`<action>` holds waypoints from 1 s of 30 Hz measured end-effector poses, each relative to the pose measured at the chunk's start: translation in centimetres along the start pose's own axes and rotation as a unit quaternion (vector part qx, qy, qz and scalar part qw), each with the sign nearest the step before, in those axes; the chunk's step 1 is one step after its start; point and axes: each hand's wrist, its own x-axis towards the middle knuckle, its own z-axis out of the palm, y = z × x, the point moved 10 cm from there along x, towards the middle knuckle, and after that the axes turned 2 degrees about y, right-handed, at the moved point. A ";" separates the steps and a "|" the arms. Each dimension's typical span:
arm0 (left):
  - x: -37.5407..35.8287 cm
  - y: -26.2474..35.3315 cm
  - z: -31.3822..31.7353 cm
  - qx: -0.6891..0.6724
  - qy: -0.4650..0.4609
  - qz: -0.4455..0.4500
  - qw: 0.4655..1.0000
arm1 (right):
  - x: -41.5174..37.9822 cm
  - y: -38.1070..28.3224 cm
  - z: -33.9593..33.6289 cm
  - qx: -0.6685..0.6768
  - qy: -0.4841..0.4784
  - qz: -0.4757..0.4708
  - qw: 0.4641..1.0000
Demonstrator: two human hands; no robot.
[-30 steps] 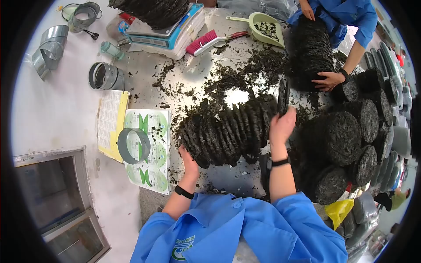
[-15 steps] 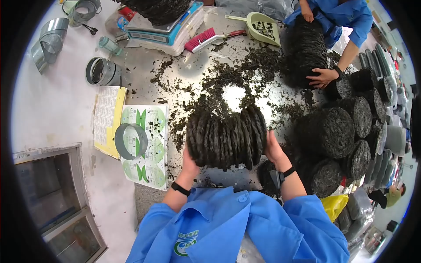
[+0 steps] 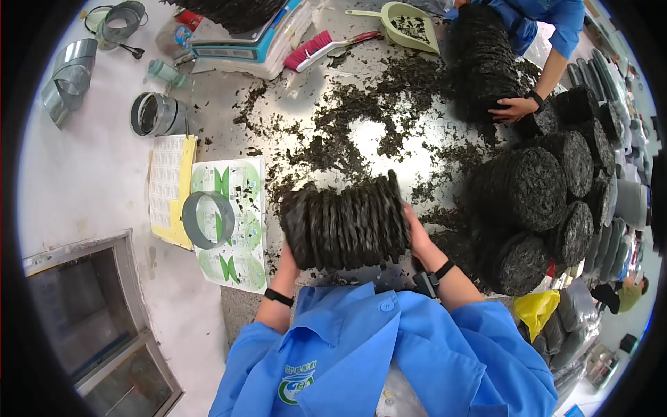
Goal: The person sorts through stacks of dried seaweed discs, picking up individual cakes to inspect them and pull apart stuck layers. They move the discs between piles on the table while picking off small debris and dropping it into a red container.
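Observation:
A stack of round, black dried seaweed cakes (image 3: 347,226) lies on its side between my two hands, in front of my chest. My left hand (image 3: 288,261) presses against the left end of the stack, its fingers mostly hidden behind the cakes. At the other end, my right hand (image 3: 417,233) presses inward with the palm, the fingertips out of sight. Dark seaweed crumbs (image 3: 347,128) are scattered over the metal table (image 3: 410,167) just beyond the stack.
On the right, several seaweed rolls (image 3: 517,187) are piled up. A co-worker's hand (image 3: 515,110) rests on another long stack (image 3: 483,62). A metal ring (image 3: 208,219) sits on green-and-white label sheets (image 3: 246,271) at left. A brush (image 3: 309,52) and dustpan (image 3: 417,38) lie at the back.
The stack and both my hands have shifted left, and the stack's right end has risen slightly. The view has also moved a little. One of the co-worker's hands has moved mostly out of sight.

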 end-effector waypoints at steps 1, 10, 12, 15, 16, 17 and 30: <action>-0.5 1.9 0.1 0.019 -0.048 0.055 0.997 | 0.1 -1.5 -0.6 -0.044 -0.065 -0.076 0.994; 7.7 -3.2 -3.0 0.110 -0.097 0.072 0.987 | 5.7 8.6 -8.3 -0.289 0.066 -0.053 0.953; 5.4 -2.6 -1.5 0.023 -0.079 0.039 0.996 | 0.6 4.7 -4.3 -0.044 0.010 0.014 0.999; -0.6 6.1 2.2 -0.021 -0.115 0.161 0.980 | -3.0 -2.9 -3.6 -0.037 -0.015 -0.122 0.992; -0.5 6.8 0.9 0.066 -0.093 0.187 0.976 | -4.5 -5.7 -2.3 -0.071 -0.041 -0.129 0.988; -0.1 7.5 0.2 0.152 -0.072 0.216 0.962 | -4.9 -6.3 -2.4 -0.066 -0.026 -0.111 0.991; -0.1 4.6 5.0 -0.019 -0.167 0.095 0.981 | -6.6 -7.1 -6.2 0.067 0.021 -0.130 0.989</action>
